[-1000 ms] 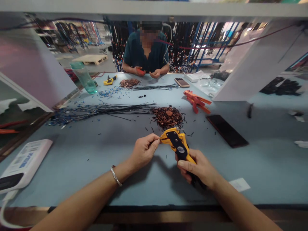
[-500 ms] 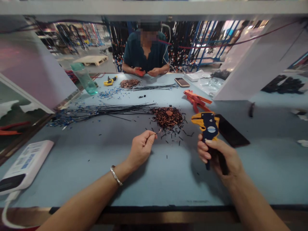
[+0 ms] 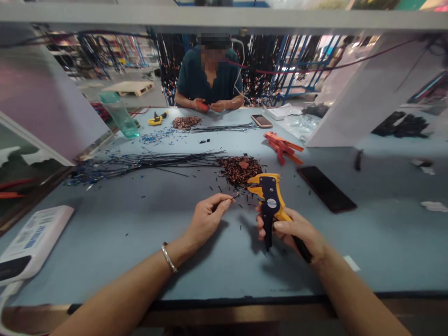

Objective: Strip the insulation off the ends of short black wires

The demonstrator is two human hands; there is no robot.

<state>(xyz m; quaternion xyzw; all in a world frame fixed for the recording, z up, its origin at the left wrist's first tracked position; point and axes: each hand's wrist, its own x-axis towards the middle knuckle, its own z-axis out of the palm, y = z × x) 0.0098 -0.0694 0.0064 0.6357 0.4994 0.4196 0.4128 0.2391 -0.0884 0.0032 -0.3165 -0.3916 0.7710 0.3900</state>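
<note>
Pale blue worktop [image 3: 115,261] spreads before us, with a panel [image 3: 350,93] on the right, another on the left and a white beam [image 3: 224,16] crossing above. Over its near middle we have the yellow-and-black wire stripper [image 3: 271,200], its jaws parted and pointing left, gripped around the handles by our right hand [image 3: 296,231]. Our left hand [image 3: 210,215] pinches one thin wire [image 3: 237,195], its tip near the jaws but apart from them.

Just beyond, a heap of dark and coppery offcuts [image 3: 241,170] blocks the space ahead of the tool; loose bits, too many for us to count, lie around it. A long bundle of black wires [image 3: 157,161] runs left from the heap. Right of the stripper, a black phone [image 3: 327,189] lies flat, and behind it sit red-orange pliers [image 3: 283,148].

We count two phones, the other [image 3: 262,121] farther back; two offcut heaps, the second [image 3: 186,122] near a person [image 3: 210,79] opposite; two wire bundles; one green bottle [image 3: 121,116]; one white power bank [image 3: 33,242]; and one smaller yellow tool [image 3: 157,120] on the far side.
</note>
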